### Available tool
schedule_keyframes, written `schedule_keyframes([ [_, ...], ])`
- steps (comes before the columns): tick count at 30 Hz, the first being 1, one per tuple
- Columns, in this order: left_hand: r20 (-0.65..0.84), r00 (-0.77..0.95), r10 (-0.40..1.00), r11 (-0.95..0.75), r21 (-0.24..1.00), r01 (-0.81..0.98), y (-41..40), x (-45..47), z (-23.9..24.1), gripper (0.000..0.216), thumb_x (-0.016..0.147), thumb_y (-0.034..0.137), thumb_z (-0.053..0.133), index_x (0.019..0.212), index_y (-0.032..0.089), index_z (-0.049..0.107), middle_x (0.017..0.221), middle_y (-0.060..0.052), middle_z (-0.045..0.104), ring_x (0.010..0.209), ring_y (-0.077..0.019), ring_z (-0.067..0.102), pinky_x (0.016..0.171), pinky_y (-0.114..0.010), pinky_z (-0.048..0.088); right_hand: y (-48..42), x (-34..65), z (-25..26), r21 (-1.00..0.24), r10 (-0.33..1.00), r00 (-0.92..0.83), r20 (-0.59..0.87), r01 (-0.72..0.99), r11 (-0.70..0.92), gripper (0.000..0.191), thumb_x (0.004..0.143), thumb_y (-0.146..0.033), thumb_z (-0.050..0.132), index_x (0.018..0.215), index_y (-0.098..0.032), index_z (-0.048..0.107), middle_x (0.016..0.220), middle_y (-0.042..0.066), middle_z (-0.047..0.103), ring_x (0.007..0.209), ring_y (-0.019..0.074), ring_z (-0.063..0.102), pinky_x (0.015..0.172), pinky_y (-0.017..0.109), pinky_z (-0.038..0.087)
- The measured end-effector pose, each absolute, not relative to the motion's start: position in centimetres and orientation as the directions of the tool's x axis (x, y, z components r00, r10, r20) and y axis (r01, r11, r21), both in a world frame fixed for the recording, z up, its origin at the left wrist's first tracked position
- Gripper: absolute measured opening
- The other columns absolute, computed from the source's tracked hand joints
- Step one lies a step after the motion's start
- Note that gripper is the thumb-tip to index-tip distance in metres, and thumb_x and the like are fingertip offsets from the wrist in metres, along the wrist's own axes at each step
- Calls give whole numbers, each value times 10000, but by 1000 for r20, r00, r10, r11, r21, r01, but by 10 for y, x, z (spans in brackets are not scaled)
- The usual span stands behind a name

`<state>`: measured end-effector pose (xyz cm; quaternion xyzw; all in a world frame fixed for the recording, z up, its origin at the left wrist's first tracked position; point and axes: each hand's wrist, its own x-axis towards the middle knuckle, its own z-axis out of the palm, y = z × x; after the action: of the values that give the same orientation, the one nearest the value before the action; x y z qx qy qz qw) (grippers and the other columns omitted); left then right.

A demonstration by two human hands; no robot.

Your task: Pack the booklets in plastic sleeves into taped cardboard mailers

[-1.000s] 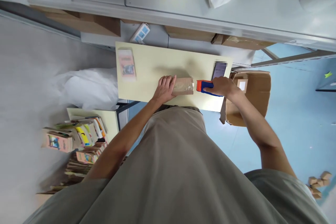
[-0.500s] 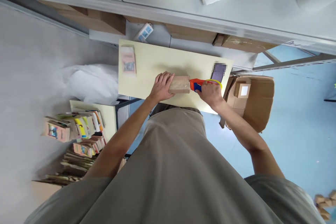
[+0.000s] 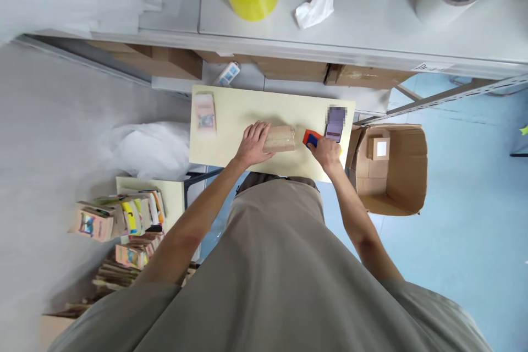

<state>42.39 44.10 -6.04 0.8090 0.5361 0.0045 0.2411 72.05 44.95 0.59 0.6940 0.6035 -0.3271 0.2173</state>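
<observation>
My left hand (image 3: 253, 146) grips the left end of a small brown cardboard box (image 3: 280, 138) lying on the cream table (image 3: 247, 103). Clear tape gleams at the box's right end. In my right hand (image 3: 326, 153) is an orange and blue tape dispenser (image 3: 312, 138); a bit of yellow shows beside the fingers. A gap separates the dispenser from the box. Just behind the right hand lies a phone (image 3: 335, 124), partly blurred out. A pinkish printed packet (image 3: 205, 114) rests at the table's left end.
A grey shelf (image 3: 363, 27) carries a yellow tape roll (image 3: 258, 3), a crumpled tissue (image 3: 315, 8) and a white roll (image 3: 437, 3). Right of the table stands an open carton (image 3: 406, 168) with a small box (image 3: 378, 148) inside. Stacked books (image 3: 124, 214) and white plastic (image 3: 148, 148) are left.
My right hand has drawn the tape dispenser back from the box's right end, leaving a gap. The left hand stays on the box. The view has shifted, showing more of the shelf.
</observation>
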Motion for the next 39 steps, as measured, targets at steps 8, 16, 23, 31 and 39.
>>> schedule_keyframes([
  [8, -94, 484, 870, -410, 406, 816, 439, 475, -9, 1087, 968, 652, 773, 1766, 30, 376, 1834, -359, 333, 1752, -514, 277, 1412, -690, 213, 418, 745, 69, -212, 768, 182, -614, 899, -383, 563, 1171, -608, 522, 1329, -96, 696, 1184, 263, 839, 1141, 388, 823, 859, 361, 548],
  [16, 523, 552, 650, -755, 526, 391, 524, 595, 92, 561, 1158, 378, 512, 1699, 231, 508, 1654, -210, 588, 1579, -367, 567, 1306, -577, 472, 488, 763, 157, -492, 967, 216, 138, 862, -123, 488, 1153, -603, 490, 1364, -171, 570, 1094, 183, 784, 1017, 381, 777, 856, 463, 598],
  [23, 464, 552, 693, -711, 566, 417, 611, 634, 114, 677, 1077, 312, 588, 1705, 115, 431, 1771, -253, 467, 1652, -387, 482, 1383, -544, 395, 607, 774, 145, -408, 913, 284, 293, 901, -149, 368, 1202, -406, 362, 1303, -124, 577, 1141, 213, 735, 1180, 372, 761, 1074, 573, 557],
  [31, 300, 589, 751, -631, 591, 503, 620, 603, 110, 728, 953, 145, 569, 1673, 65, 493, 1758, -252, 515, 1667, -354, 474, 1433, -524, 344, 637, 745, 125, -230, 908, 376, 183, 915, -333, 330, 1166, -203, 372, 1325, -57, 622, 1269, 255, 719, 1321, 351, 677, 1231, 582, 422],
  [39, 232, 317, 920, -392, 563, 727, 703, 560, 143, 657, 1035, 348, 612, 1671, 197, 546, 1772, -155, 512, 1734, -378, 289, 1451, -626, 211, 635, 696, 170, -139, 961, 200, 193, 975, -175, 482, 1089, -132, 447, 1552, -64, 559, 1557, 286, 558, 1426, 380, 546, 1206, 547, 461],
])
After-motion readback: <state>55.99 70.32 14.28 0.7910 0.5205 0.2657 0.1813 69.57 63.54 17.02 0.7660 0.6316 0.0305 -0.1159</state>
